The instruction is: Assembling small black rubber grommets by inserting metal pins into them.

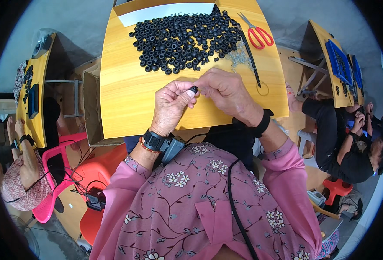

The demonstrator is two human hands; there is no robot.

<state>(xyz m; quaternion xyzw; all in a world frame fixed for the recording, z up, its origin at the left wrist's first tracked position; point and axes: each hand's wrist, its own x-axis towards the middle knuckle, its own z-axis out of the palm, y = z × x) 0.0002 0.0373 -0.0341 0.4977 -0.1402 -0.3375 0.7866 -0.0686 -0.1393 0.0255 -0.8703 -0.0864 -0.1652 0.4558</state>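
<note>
pink sleeves (287,167) | hands (200,97) pinch black ring (193,89) between them

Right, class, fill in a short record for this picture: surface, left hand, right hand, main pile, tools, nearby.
Surface: yellow wooden table
Left hand: fingers pinch a small black rubber ring
Right hand: fingertips meet the same ring
Main pile: black rubber rings, far side of the table
Tools: red-handled scissors; black cable tie
Nearby: cardboard box at the table's left edge
</note>
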